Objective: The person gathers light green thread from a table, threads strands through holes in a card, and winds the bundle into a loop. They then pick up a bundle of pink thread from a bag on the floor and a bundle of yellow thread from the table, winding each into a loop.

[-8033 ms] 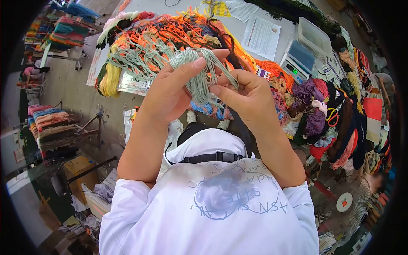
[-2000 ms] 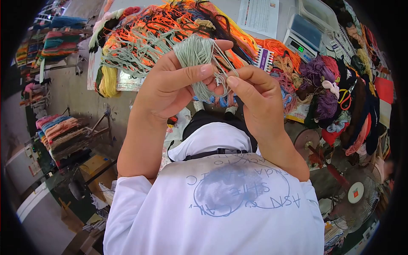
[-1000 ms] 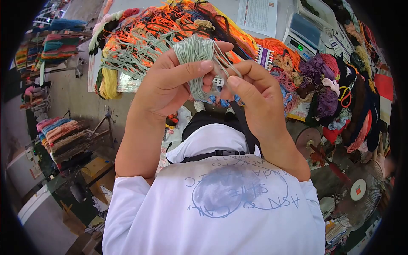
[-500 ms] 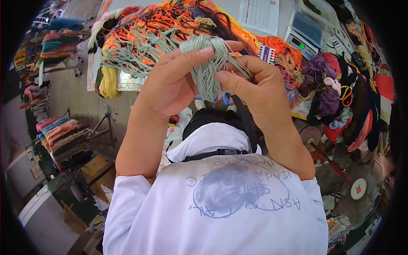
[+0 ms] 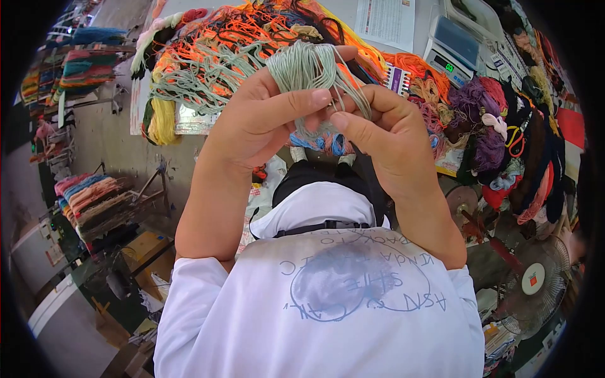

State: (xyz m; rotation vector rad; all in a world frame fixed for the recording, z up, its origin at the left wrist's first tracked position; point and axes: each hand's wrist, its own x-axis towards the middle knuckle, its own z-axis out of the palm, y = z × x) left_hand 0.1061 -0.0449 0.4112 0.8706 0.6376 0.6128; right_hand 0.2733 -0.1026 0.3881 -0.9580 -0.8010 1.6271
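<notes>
A bundle of pale grey-green yarn (image 5: pixel 304 68) is held up in front of me, its strands looped over my fingers. My left hand (image 5: pixel 268 104) is closed on it, the thumb laid across the strands and the fingers behind them. With thumb and bent fingers, my right hand (image 5: pixel 377 116) pinches some strands at the bundle's right side. The lower part of the bundle is partly hidden behind my left thumb and fingers. Loose grey-green strands (image 5: pixel 201 79) lie on the table just beyond my left hand, over orange yarn (image 5: pixel 252 28).
A digital scale (image 5: pixel 450 53) stands at the back right near a printed sheet (image 5: pixel 386 22). Purple yarn (image 5: pixel 476 110) and yellow-handled scissors (image 5: pixel 515 142) lie on the right. A fan (image 5: pixel 532 280) stands at lower right, and a rack of coloured yarn (image 5: pixel 94 201) at left.
My left thumb has moved down and right across the bundle, close to my right thumb. The strands now spread wider over the fingers, and their hanging lower end is more covered.
</notes>
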